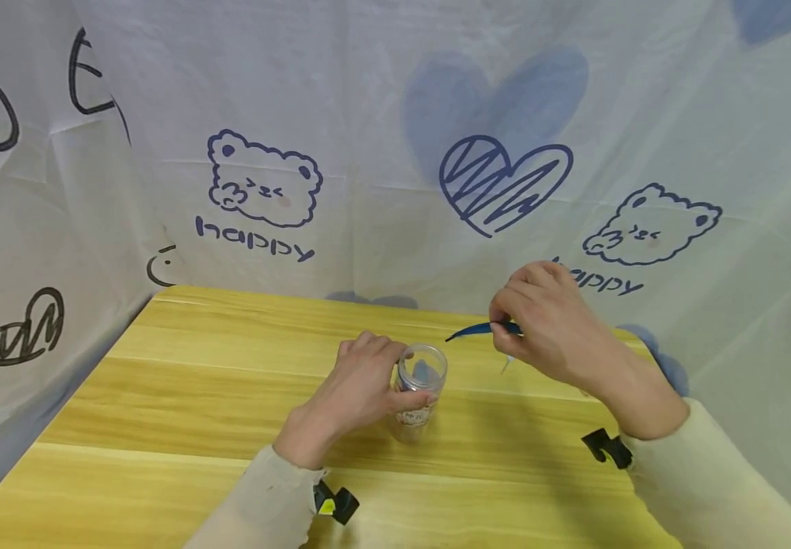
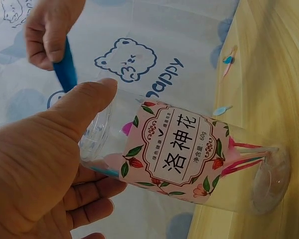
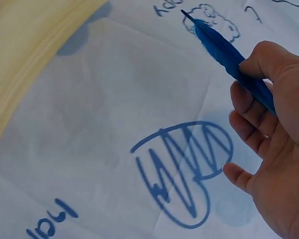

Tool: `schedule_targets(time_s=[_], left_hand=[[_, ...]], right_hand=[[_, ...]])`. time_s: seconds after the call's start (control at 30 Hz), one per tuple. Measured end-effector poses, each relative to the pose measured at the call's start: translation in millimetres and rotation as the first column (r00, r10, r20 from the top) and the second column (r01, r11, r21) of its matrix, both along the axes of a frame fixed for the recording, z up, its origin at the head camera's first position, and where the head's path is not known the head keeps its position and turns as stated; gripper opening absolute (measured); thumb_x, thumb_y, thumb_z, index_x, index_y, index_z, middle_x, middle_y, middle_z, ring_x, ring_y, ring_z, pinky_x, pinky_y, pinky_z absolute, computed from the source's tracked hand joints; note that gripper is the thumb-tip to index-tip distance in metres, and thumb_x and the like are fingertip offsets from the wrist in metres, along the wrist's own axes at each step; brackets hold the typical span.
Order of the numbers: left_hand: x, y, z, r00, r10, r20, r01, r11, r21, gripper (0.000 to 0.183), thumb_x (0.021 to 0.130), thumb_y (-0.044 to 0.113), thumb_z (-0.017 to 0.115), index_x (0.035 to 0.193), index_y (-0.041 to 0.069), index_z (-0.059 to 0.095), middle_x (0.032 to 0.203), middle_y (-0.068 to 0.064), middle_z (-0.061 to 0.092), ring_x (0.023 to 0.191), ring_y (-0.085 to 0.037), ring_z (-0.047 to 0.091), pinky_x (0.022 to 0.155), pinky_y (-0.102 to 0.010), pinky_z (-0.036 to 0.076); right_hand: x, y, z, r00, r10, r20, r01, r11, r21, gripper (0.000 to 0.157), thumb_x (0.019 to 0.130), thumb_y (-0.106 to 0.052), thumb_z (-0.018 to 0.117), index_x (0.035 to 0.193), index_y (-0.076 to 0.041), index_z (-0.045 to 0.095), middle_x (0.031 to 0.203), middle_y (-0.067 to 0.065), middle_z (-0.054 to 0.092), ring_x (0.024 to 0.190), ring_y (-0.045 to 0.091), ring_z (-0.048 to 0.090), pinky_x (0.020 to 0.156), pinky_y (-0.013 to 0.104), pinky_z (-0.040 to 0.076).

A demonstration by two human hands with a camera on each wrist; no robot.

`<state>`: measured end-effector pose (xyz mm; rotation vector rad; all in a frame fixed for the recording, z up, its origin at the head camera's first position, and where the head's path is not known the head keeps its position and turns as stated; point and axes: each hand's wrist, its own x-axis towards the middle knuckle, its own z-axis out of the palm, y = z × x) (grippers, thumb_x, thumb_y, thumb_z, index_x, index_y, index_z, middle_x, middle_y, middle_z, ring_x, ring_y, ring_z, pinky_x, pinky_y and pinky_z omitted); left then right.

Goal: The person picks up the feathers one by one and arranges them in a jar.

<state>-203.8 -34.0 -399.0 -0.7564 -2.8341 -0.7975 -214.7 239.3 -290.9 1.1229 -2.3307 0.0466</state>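
My left hand grips a clear jar near its open mouth, thumb on one side and fingers on the other. The jar stands upright on the table and bears a pink floral label. Pink and red feathers show through its lower wall, with something light blue near the mouth. Right of the jar and raised above the table, my right hand pinches a blue feather between thumb and fingers. The feather's thin quill tip points left toward the jar mouth, apart from it.
On the wooden table, a small light-blue feather lies beyond the jar, and a blue and pink one lies farther off. A white printed curtain hangs behind the table's back edge and along its left side.
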Motion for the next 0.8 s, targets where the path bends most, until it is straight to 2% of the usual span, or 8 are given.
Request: schedule_targets(time_s=[0.3,0.53,0.8], left_hand=[[-0.7,0,-0.2,1.0,-0.002,-0.014,0.002,1.0,-0.007,0.075,0.085,0.066,0.08,0.132,0.008,0.069,0.12,-0.003,0.071,0.109,-0.024,0.055,0.096,-0.047,0.038],[-1.0,0,-0.1,1.0,0.0,-0.019,0.0,1.0,-0.02,0.075,0.085,0.068,0.078,0.131,0.009,0.07,0.122,-0.003,0.072,0.112,-0.024,0.055,0.095,-0.047,0.038],[-1.1,2,0.4,0.999,-0.004,-0.034,0.003,1.0,-0.024,0.072,0.085,0.068,0.078,0.129,0.011,0.07,0.117,-0.001,0.071,0.106,-0.022,0.054,0.093,-0.046,0.038]], right_hand=[[6.5,-23,11.2,0.999,0.018,0.043,-0.02,0.998,0.056,0.011,0.086,-0.008,0.077,0.086,-0.013,0.067,0.083,-0.001,0.065,0.101,0.028,0.058,0.102,0.057,0.04],[5.7,-37,4.3,0.999,-0.013,0.038,0.007,0.987,0.158,0.017,0.085,-0.009,0.077,0.083,-0.016,0.061,0.081,-0.005,0.062,0.098,0.025,0.056,0.107,0.056,0.04],[3.5,-49,-7.2,0.999,-0.035,-0.001,0.034,0.968,0.25,0.021,0.085,-0.016,0.08,0.08,-0.017,0.059,0.079,-0.005,0.064,0.1,0.026,0.06,0.108,0.059,0.042]])
